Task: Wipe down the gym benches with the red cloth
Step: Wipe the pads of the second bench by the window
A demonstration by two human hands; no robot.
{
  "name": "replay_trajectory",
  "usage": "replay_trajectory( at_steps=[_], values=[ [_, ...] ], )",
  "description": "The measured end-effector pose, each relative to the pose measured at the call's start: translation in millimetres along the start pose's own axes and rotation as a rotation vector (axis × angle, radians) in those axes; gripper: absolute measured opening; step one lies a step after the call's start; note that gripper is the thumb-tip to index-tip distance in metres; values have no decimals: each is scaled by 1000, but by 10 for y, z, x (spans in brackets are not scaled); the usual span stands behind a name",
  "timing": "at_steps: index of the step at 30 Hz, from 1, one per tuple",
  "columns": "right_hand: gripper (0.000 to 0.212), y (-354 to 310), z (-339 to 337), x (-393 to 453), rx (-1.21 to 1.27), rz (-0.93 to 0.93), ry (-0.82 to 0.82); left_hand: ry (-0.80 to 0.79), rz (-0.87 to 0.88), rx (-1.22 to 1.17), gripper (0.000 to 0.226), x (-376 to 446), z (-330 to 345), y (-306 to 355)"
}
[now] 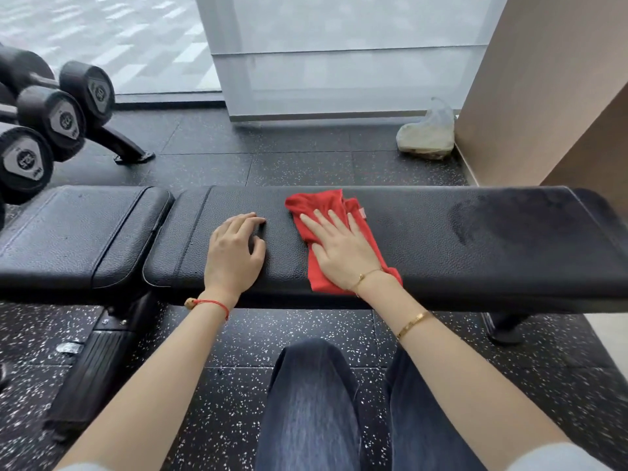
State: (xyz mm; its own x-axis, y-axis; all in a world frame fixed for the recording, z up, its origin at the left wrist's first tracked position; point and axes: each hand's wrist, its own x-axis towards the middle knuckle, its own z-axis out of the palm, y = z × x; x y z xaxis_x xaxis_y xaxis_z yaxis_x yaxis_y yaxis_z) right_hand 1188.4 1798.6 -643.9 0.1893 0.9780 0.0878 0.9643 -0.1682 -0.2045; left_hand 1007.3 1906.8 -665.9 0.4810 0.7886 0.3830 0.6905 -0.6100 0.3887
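Note:
A black padded gym bench (458, 253) runs across the view, its long back pad on the right and a shorter seat pad (78, 232) on the left. The red cloth (317, 202) lies crumpled on the middle of the long pad. My right hand (339, 246) presses flat on the cloth with straight, spread fingers. My left hand (234, 249) rests on the bare pad just left of the cloth, fingers loosely bent, holding nothing. A damp smear (475, 222) shows on the pad to the right.
A dumbbell rack (51, 120) with black dumbbells stands at the far left. A filled plastic bag (428, 136) sits on the speckled floor by the brown wall (543, 96). My knees in dark jeans (312, 402) are below the bench's near edge.

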Motion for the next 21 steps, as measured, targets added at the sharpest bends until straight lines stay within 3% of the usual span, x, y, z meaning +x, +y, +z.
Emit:
replay_trajectory(
  at_steps=[3, 10, 17, 21],
  values=[
    [57, 301, -51, -269, -16, 20, 36, -13, 1, 7, 35, -12, -6, 1],
    [56, 715, -175, 173, -36, 366, 19, -98, -32, 94, 32, 87, -44, 197],
    [56, 642, -143, -353, -64, 129, 40, -89, 46, -3, 38, 13, 260, 1127],
    [56, 962, -224, -681, -68, 165, 67, -119, 82, -18, 40, -51, 506, 1512]
  ],
)
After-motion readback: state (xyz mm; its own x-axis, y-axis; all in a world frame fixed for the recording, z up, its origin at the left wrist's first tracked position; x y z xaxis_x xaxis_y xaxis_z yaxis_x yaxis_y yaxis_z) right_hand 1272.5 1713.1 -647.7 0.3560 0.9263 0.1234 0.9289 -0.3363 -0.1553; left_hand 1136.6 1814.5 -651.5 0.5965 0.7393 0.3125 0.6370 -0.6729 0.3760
